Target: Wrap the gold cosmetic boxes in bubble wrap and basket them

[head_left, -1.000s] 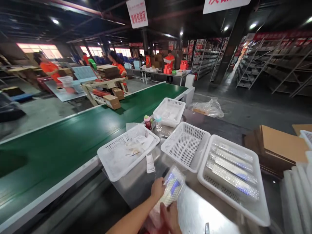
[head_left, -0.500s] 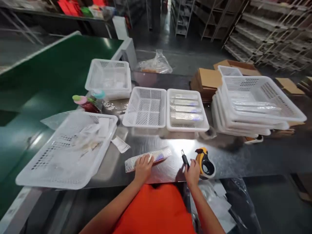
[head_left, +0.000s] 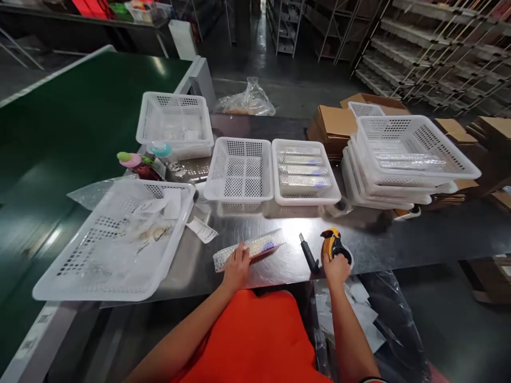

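Left hand (head_left: 235,270) lay over the near side of the bubble-wrapped pack (head_left: 263,246), fingertips on its top; cannot tell if they pinched it. Pack lay slantwise on the metal table (head_left: 443,234), in front of the person's orange top (head_left: 255,340). Right hand (head_left: 337,269) had its fingers closed around the tape dispenser (head_left: 330,243), black and yellow, at the table's near edge. Knife (head_left: 308,257) lay between pack and dispenser, blade end pointing away from the person, apart from both hands. Paper slip (head_left: 203,230) sat beside the left tray (head_left: 99,295), which held clear plastic and papers. Beyond the pack: middle basket (head_left: 239,199), and right of it a basket of wrapped packs (head_left: 307,202), four in a column. Basket stack (head_left: 423,173) stood farther right, near flat cardboard (head_left: 339,121). Green conveyor (head_left: 88,106) ran along the left.
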### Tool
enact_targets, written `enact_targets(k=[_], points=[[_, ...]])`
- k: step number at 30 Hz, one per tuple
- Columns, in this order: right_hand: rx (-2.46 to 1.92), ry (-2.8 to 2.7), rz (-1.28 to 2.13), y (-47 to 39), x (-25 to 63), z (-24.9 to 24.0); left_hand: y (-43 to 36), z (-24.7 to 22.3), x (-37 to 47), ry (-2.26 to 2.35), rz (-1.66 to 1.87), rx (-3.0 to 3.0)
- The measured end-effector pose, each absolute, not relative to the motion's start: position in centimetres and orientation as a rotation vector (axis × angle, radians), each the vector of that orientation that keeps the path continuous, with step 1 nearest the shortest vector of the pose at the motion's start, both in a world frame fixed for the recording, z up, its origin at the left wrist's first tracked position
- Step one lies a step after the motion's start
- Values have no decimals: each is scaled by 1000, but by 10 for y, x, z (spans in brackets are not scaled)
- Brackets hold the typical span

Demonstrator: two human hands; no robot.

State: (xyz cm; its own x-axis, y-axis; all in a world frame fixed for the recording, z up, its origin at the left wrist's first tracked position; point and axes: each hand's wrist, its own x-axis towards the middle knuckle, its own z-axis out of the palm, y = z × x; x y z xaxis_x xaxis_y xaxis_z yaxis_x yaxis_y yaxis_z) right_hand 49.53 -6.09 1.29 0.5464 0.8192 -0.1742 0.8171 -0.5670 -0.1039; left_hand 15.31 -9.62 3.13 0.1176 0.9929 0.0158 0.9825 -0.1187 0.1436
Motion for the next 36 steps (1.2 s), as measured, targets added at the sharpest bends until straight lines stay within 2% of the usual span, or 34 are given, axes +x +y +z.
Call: enact_targets(k=[6, 10, 13, 17, 22, 28, 36], points=[[-2672, -1539, 585, -61, 515, 20, -101, 50, 147, 1958, 171, 2353], [-2587, -1397, 699, -86, 517, 56, -102, 53, 137, 1867, 143, 2380], [-2318, -1307, 858, -112, 479, 92, -101, 44, 131, 1824, 251, 2358], [-1926, -1012, 1159, -121, 375, 123, -100, 30, 124, 1789, 359, 2333], [-1868, -1181, 1175, -105, 288, 115, -101, 25, 121, 1818, 423, 2255], [-1955, -1254, 1135, -110, 288, 101, -91, 44, 127, 2027, 382, 2110], [-1953, -1173, 1209, -140, 285, 106, -72, 64, 117, 1842, 80, 2124]])
